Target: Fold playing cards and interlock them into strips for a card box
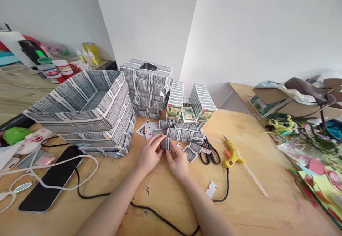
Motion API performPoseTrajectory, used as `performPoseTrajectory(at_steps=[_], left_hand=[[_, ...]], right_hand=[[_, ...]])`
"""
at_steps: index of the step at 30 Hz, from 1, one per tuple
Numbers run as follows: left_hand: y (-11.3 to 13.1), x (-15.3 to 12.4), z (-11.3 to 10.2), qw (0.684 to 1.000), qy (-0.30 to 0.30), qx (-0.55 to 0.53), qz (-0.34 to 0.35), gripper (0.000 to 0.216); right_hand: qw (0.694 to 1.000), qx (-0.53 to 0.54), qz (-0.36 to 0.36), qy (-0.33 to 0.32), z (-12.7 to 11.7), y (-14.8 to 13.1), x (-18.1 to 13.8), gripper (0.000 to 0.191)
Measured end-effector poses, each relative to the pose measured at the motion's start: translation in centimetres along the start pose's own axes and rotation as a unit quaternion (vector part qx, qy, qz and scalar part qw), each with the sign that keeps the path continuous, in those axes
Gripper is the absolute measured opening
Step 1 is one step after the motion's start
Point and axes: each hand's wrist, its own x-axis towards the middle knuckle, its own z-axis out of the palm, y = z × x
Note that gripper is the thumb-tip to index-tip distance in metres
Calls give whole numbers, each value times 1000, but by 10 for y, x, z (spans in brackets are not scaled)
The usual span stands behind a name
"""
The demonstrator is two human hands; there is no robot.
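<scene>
Between my two hands is a small patterned playing card (165,144), its grey back facing me. My left hand (150,154) grips its left side, fingers bent along the edge. My right hand (177,161) pinches it from the right and below. Just beyond lie folded card strips (184,134) in rows, and face-up playing cards (148,129) are spread to the left. A loose card (190,154) rests to the right of my right hand, beside black-handled scissors (210,154) partly covered by cards.
A yellow glue gun (233,154) lies at right, its black cord (160,211) crossing the table under my forearms. Boxes of cards (203,102) stand behind. A large card-woven basket (107,122) and a second woven box (149,86) fill the left. A phone (50,182) lies front left.
</scene>
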Motion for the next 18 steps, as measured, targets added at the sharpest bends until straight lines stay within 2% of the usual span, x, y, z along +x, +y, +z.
performPoseTrajectory(at_steps=[9,14,18], left_hand=[[1,1,-3,1000,2,15,13,57],[-3,1,-2,1000,-12,-13,20,57],[0,2,-4,997,-50,-61,11,62]], right_hand=[[1000,11,15,-17,-1,3,1,45],[999,18,22,-17,-4,3,2,35],[991,116,67,-29,-7,0,5,32]])
